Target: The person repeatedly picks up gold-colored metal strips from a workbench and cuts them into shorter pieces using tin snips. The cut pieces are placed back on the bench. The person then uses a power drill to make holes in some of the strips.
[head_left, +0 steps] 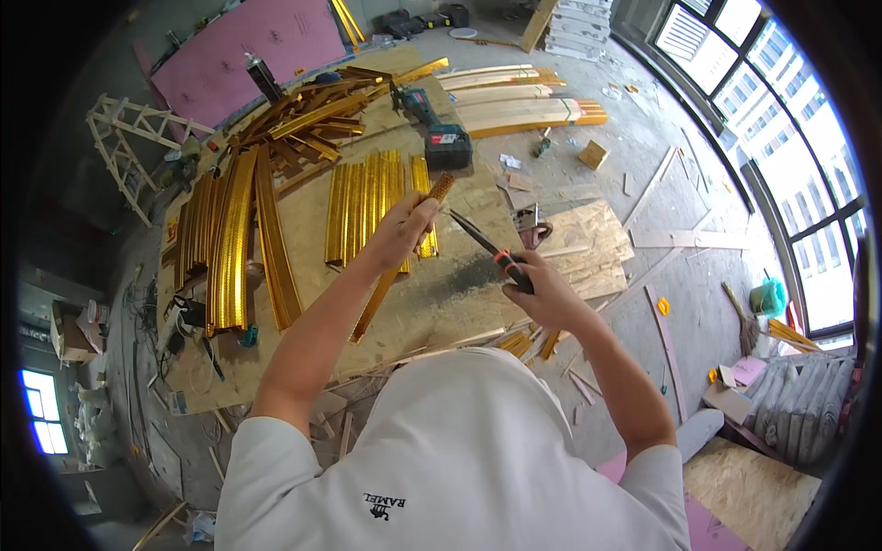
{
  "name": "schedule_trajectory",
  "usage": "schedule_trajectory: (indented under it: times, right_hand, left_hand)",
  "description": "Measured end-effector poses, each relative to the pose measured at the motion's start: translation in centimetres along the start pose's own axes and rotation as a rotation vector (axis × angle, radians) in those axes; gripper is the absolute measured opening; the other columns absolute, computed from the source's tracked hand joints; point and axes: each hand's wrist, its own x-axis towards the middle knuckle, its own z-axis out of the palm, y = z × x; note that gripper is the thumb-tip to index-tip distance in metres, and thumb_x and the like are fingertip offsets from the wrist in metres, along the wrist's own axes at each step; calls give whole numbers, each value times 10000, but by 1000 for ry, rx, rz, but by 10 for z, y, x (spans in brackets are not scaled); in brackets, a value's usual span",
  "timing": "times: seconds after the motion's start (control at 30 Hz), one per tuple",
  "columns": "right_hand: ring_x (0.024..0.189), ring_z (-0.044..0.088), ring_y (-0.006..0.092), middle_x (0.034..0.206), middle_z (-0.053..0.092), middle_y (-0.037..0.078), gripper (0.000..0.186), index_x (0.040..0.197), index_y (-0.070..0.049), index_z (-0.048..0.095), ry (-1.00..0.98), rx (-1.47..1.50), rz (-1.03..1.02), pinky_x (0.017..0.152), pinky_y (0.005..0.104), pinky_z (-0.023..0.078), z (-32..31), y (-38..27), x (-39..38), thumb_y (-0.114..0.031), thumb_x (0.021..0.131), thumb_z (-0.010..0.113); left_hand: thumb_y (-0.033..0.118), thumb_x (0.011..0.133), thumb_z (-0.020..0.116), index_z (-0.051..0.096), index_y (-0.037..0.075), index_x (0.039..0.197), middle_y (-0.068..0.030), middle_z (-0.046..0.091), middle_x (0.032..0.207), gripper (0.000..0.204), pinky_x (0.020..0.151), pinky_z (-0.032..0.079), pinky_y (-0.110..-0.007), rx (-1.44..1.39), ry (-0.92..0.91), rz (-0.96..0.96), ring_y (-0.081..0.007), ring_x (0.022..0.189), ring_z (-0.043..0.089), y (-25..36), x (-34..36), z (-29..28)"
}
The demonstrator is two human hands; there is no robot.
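Note:
My left hand [402, 235] grips a narrow gold trim strip [372, 309], which slants from above the fist down toward the near side of the plywood work table [441, 317]. In my right hand [548, 292] is a pair of long-nosed pliers [476, 231] with black and orange handles. Their tip is close to the upper part of the strip; whether it touches cannot be made out. Several short gold strips [360, 207] lie side by side just beyond my left hand. A teal and black cordless power tool [446, 138] rests behind them.
Longer gold strips [234, 248] lie on the table's left, with a heap of gold offcuts [308, 115] and a spray can [264, 77] farther back. Bundled strips [519, 110] lie beyond the table. Scraps, a broom [742, 317] and a teal bucket [770, 298] are on the floor at right.

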Motion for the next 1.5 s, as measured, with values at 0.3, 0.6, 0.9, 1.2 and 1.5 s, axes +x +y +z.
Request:
schedule_trajectory:
  times: [0.3,0.6,0.9,1.2,1.5]
  right_hand:
    - [914,565,380,989,542,199,244,986,-19,659,-52,-1,17,824,416,460,9,2,0,-242,889,641]
    - [887,585,325,987,555,166,245,968,-70,695,-233,58,34,792,394,469,4,-7,0,-282,845,697]
    - [964,579,369,1052,521,181,245,1007,-80,697,-28,-593,118,827,427,488,73,45,30,-43,802,567]
    - [1018,567,399,1176,565,191,230,1007,-56,696,253,-299,1,881,450,468,62,53,16,-180,819,654]
    - [1064,575,416,1324,530,224,315,1041,13,653,27,-19,-33,909,448,469,38,35,-5,-254,874,651]
  left_hand:
    - [453,1008,468,516,72,940,12,486,710,389,487,395,-237,43,-67,-109,-64,549,452,-15,-22,16]
    - [494,1002,477,501,81,900,15,471,674,426,470,393,-230,32,-125,-135,-70,522,462,-22,-31,9]
    - [649,938,469,495,61,921,-15,491,715,589,471,454,-280,152,-136,-622,-102,515,490,-63,-2,10]
    - [474,923,642,538,26,1141,-57,577,855,508,573,509,-295,-128,-76,-380,-143,663,583,-63,-1,-20]
    - [228,868,716,429,-2,1423,-46,624,937,666,721,473,-271,-314,-243,-181,-122,797,600,-27,-43,-2]
